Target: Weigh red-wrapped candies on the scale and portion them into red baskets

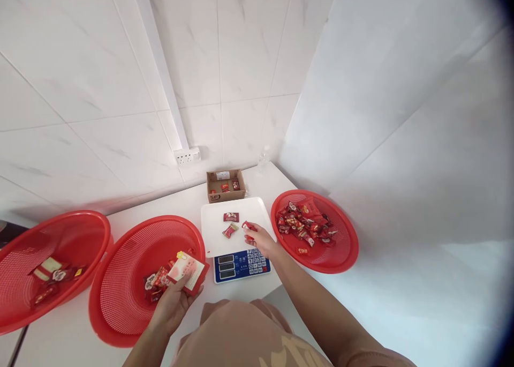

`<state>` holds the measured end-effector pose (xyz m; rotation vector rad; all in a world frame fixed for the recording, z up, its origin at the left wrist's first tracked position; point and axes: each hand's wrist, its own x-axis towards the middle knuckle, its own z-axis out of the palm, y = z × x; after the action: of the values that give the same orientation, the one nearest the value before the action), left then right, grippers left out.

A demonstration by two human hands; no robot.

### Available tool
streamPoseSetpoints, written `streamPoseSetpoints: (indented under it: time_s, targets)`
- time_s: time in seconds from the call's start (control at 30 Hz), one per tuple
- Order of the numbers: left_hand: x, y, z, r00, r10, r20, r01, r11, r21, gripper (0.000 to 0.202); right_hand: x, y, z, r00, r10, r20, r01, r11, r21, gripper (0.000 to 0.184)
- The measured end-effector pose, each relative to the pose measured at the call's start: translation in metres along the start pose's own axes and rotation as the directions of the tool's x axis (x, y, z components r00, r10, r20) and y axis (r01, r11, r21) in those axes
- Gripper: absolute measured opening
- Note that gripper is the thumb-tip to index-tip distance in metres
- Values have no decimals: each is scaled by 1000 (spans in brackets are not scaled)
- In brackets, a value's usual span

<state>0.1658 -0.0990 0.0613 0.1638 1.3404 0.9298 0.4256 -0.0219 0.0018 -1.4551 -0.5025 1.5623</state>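
My left hand is closed around a small red and cream gift box with a yellow flower on it, over the edge of the middle red basket. Red-wrapped sweets lie in that basket. Above the white pan of a digital scale, my right hand pinches a red-wrapped candy. Two more pieces rest on the pan: a dark red packet and a twist-wrapped candy.
To the right is a red basket full of wrapped sweets. Another red basket with a few packets stands far left. Behind the scale sit a cardboard box holding some sweets and a clear bottle, near the tiled wall.
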Motion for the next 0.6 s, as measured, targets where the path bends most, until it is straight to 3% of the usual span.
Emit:
streamPoseSetpoints:
  time_s: [0.27,0.47,0.6]
  targets:
    - [-6,1,3,1000,10,21,-10,1000,-17,22,3,2,-4,981,-34,-191,47,997,66,22]
    - [-7,-2,-3,999,-13,31,13,1000,0,27,2,7,-3,988,-98,-115,103,994,38,26]
    - [-7,0,-2,999,-20,36,19,1000,17,29,1,1,2,983,-155,-97,154,988,-15,40]
